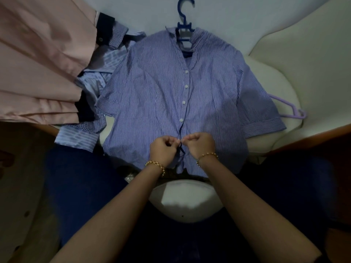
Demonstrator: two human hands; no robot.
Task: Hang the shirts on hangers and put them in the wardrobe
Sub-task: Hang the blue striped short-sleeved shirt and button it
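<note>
At the striped shirt's (pixel 155 88) lower placket, fingertips (pixel 190 139) of left hand (pixel 163 150) and right hand (pixel 201 147) are curled in, pinching the two front edges together; looks like a button being fastened. Four buttons (pixel 186 86) above look done. Blue hanger (pixel 184 21) sits in the shirt's collar. Left of the shirt: heap of shirts (pixel 95 80), unhung. Right of it: spare purple hanger (pixel 290 109). Wardrobe not in view; I'd say most of the task is left.

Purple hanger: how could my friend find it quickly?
Find the big striped shirt spread on the white seat. The purple hanger pokes out from under its sleeve on the person's right. Unlike the dark blue hanger in the collar, it is pale lilac.
</note>
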